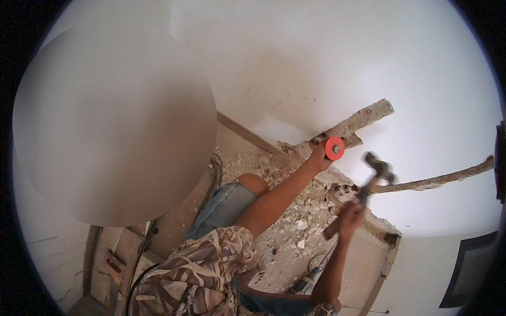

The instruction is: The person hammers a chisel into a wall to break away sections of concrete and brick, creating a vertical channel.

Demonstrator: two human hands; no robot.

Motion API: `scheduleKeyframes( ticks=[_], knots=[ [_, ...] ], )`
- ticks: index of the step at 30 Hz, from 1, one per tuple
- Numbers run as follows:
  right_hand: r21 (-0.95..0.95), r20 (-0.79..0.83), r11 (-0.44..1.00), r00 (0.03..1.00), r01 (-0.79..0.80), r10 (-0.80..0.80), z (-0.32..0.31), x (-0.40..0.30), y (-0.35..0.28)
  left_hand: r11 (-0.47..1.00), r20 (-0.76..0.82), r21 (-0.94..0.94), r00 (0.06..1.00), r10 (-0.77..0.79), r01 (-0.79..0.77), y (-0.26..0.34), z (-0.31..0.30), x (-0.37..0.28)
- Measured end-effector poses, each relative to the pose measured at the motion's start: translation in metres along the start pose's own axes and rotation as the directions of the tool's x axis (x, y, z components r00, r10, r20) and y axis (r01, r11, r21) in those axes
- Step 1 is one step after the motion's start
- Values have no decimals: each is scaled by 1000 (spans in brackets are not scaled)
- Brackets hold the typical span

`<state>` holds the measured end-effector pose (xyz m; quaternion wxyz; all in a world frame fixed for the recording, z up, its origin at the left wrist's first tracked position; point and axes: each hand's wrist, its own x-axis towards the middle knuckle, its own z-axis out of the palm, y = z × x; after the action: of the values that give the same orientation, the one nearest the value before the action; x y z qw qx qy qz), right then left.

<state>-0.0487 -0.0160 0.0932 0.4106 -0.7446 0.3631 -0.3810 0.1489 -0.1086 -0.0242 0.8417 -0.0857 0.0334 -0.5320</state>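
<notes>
My left hand (322, 158) grips a chisel, mostly hidden behind its round red hand guard (333, 143); the struck metal end (336, 149) shows at the guard's centre. The hand is against the lower part of a rough channel (369, 114) cut into the white wall. To the right, my right hand (351, 216) holds a hammer by its handle (331, 230). The blurred hammer head (380, 168) is raised in front of the wall, apart from the chisel. The chisel's tip is hidden.
Broken plaster and masonry rubble (294, 225) covers the floor by the wall. A power tool (304, 282) lies near my right knee. A narrow channel (442, 181) runs along the wall at right. Black cables (216, 170) lie at left. A large blurred disc masks the upper left.
</notes>
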Motion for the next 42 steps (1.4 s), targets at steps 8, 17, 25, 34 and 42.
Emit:
scheduleKeyframes(
  ticks=[8,17,25,34,42],
  knots=[
    [121,-444,470,471,874,-762,-77,45,-153,999,-221,-35,975,1,-9,-21,0,-3],
    [-459,100,886,995,65,-21,7,13,52,999,-154,31,988,24,-19,-7,-2,8],
    [90,-325,856,828,509,-457,-81,19,-91,985,-110,-153,992,60,-76,-17,-6,-9],
    [-661,199,670,940,337,-277,5,19,35,997,-92,-32,993,73,-76,-24,-3,-3],
    [-163,156,981,985,101,-75,7,-8,-5,987,-129,-120,988,88,-104,-26,-8,1]
  ],
)
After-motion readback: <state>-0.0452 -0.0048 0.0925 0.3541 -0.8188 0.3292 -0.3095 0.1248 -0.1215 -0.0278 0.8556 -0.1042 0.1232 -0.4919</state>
